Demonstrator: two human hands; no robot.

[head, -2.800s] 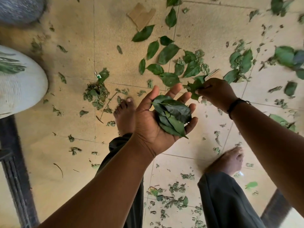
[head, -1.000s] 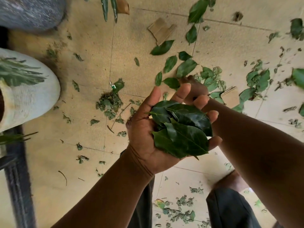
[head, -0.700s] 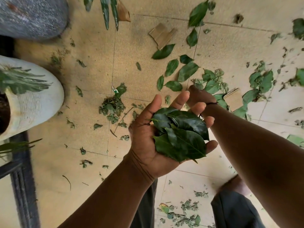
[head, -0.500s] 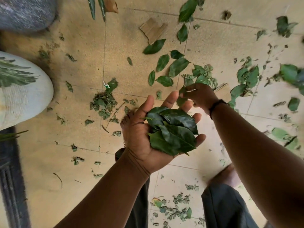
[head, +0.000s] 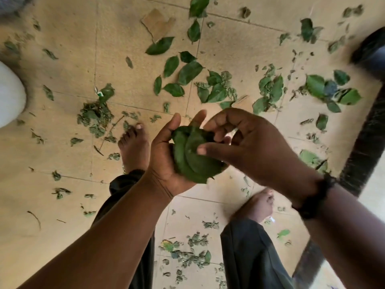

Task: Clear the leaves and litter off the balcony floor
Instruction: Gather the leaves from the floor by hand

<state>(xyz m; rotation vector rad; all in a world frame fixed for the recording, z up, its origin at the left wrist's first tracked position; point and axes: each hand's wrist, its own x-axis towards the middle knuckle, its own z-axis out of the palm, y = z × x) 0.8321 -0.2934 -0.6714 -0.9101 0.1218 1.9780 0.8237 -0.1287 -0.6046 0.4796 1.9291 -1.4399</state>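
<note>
A view from above shows a person standing barefoot on a tiled balcony floor [head: 62, 49], arms held out in front. The left hand [head: 166, 159] is turned palm up and cupped, fingers curled round a stack of green leaves [head: 191, 161]. The right hand [head: 245, 142] is at that stack, thumb and fingertips pinching the top of it, seemingly adding or pressing down another leaf. A dark band [head: 316, 197] circles the right wrist.

The job looks early. One handful has been collected; most of the litter remains. A loose group of whole leaves on the floor [head: 187, 71] lies just beyond the hands, toward the far edge. More whole leaves [head: 325, 88] lie toward the far right corner. A heap of shredded dry bits [head: 94, 117] sits to the left of the left foot [head: 133, 147], with thin twigs beside it. Small crumbs are scattered over nearly every tile, including a patch near the bottom edge [head: 187, 257] between the person's legs. A torn piece of brown cardboard [head: 157, 22] lies near the far edge.

No bin, bag or dustpan is in view, so the cupped left hand is the only thing holding gathered leaves. A pale rounded object [head: 10, 101] shows at the left edge; what it contains cannot be told. A dark blurred bar [head: 364, 132] runs along the right side.
</note>
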